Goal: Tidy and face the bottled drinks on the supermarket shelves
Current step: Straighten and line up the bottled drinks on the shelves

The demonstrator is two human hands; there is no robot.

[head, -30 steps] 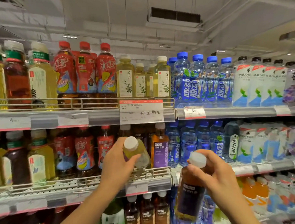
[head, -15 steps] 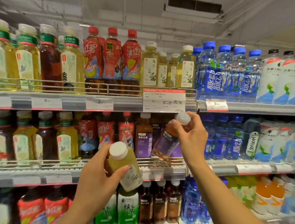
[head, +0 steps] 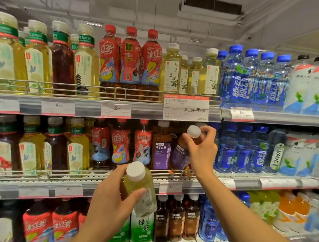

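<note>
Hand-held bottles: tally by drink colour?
pale green bottle, in left hand: 1
amber bottle with purple label, in right hand: 1
Total: 2

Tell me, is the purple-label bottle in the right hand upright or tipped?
Tipped: the purple-label bottle leans, white cap toward the right, gripped by the right hand.
</note>
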